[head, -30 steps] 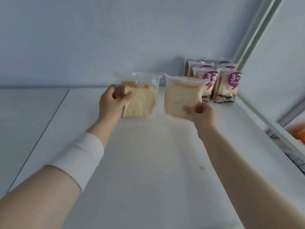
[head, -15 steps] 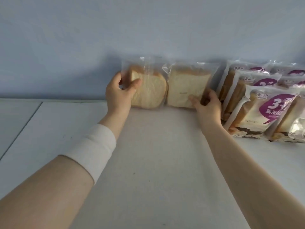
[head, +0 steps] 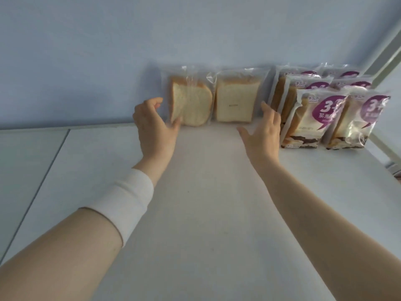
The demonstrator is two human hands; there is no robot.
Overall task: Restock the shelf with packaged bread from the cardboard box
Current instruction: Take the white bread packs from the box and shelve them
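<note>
Two clear packs of sliced white bread stand upright against the back wall of the white shelf: the left pack and the right pack, side by side. My left hand is just left of and in front of the left pack, fingers apart, its fingertips near the pack's lower corner. My right hand hovers in front of the right pack's right edge, fingers spread, holding nothing. The cardboard box is out of view.
Several purple-labelled bread packs stand in rows at the right, close to my right hand. A grey upright post bounds the shelf's right end. A seam divides the shelf panels on the left.
Both hands carried the two clear packs to the back wall, set them upright and let go; the hands now sit slightly back from the packs with fingers open.
</note>
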